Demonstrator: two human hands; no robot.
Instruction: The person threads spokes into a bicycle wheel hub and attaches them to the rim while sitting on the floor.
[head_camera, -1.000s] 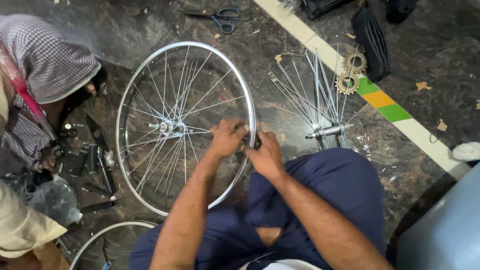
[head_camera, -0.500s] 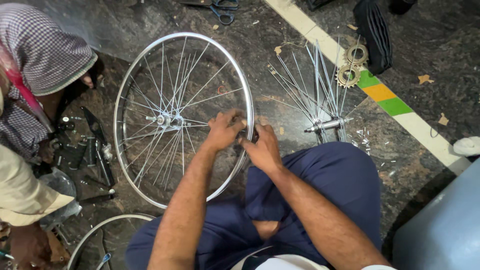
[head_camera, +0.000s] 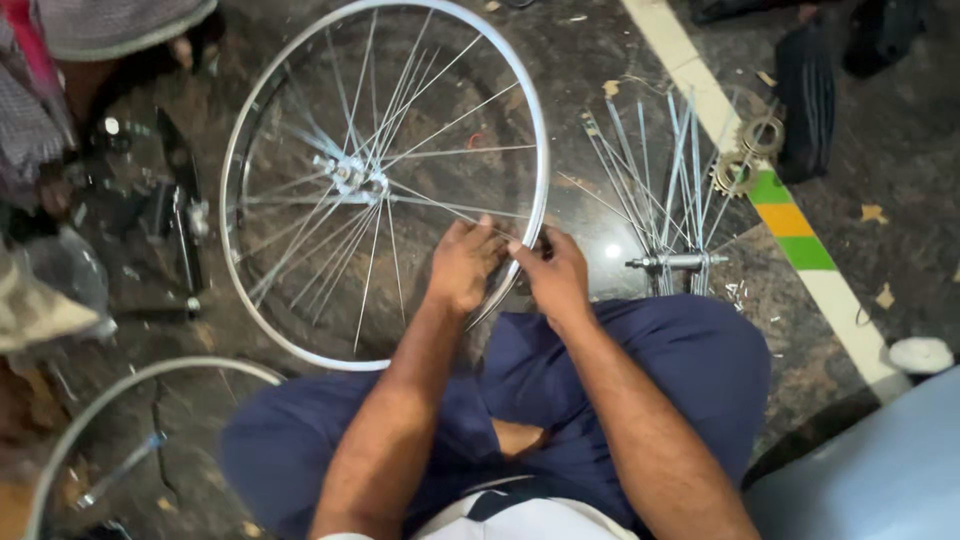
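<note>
Bare dark stone floor (head_camera: 600, 60) lies open beyond the silver spoked bicycle wheel (head_camera: 300, 110); a loose hub with fanned spokes (head_camera: 672, 262) blocks the right, black metal tools (head_camera: 180, 220) the left.

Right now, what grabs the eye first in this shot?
The big silver spoked wheel lying flat on the dark stone floor, upper left of centre, with both hands at its near rim: left hand and right hand side by side, fingers on the spokes. To the right lies a loose hub with fanned spokes, with two toothed sprockets beyond it by the striped floor line.
</note>
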